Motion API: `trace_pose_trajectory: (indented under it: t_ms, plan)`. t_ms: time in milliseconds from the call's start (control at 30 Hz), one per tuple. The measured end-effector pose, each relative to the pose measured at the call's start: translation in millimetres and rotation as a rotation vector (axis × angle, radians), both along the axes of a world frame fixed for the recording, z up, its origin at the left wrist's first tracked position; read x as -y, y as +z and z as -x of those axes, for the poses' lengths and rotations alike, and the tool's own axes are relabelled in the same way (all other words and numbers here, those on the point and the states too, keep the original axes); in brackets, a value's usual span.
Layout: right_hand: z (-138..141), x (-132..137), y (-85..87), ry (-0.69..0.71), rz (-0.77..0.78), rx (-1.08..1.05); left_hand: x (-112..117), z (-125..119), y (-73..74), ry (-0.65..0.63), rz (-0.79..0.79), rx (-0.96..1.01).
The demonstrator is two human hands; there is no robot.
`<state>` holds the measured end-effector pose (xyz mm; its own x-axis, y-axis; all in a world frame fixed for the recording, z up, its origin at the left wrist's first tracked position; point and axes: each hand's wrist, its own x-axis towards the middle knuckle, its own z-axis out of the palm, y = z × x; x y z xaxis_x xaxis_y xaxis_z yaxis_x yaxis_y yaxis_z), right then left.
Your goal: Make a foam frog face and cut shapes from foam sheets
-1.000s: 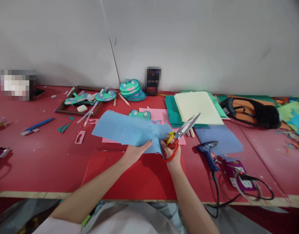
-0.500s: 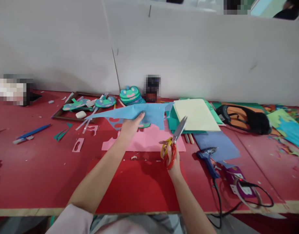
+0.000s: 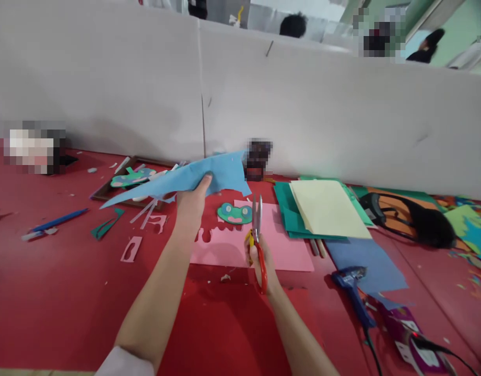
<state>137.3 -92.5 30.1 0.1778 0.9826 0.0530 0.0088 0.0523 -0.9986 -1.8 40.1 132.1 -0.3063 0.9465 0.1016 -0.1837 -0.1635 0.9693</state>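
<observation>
In the head view, the left hand (image 3: pixel 192 201) pinches a thin, ragged-edged blue craft sheet (image 3: pixel 224 172), slanting above the red table (image 3: pixel 68 292). The right hand (image 3: pixel 268 261) is wrapped around scissors (image 3: pixel 257 232), 2 pointed steel blades slightly parted, near a flat pink sheet (image 3: pixel 291 253) with rounded cutouts and 1 green frog-face piece (image 3: pixel 233 215).

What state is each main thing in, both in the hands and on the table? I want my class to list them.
Blue sheet: raised in the left hand, bent
Scissors: in the right hand, tips up, slightly apart
Pink sheet: flat, far edge cut into
Frog face: lying face up
Cream sheet: lying on green sheets
Glue gun: lying down, cord attached
</observation>
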Motion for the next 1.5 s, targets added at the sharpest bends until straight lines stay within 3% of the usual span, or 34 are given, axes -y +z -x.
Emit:
trace_pose_trajectory:
  t_ms: [100,233,333,533,933,1500]
  plan:
    - [0.0,-0.3,-8.5,0.11,0.02,-0.001,-0.3,7.4,3.7,0.016,-0.027,-0.085]
    - [-2.9,6.3,-13.8,0.177,0.05,0.028,3.1,11.2,7.8,-0.059,-0.041,-0.214]
    - [-2.2,9.2,-10.8,0.155,0.081,0.019,6.4,9.6,10.9,-0.12,-0.047,-0.245]
    - [-0.1,10.9,0.8,0.17,0.063,0.019,11.8,3.6,14.9,-0.118,-0.048,-0.31]
    - [-0.6,12.5,3.8,0.158,0.074,-0.006,14.5,1.1,15.3,-0.113,-0.047,-0.353]
    - [-4.4,13.3,-8.0,0.156,0.078,-0.09,20.3,-10.6,12.3,-0.146,-0.049,-0.4]
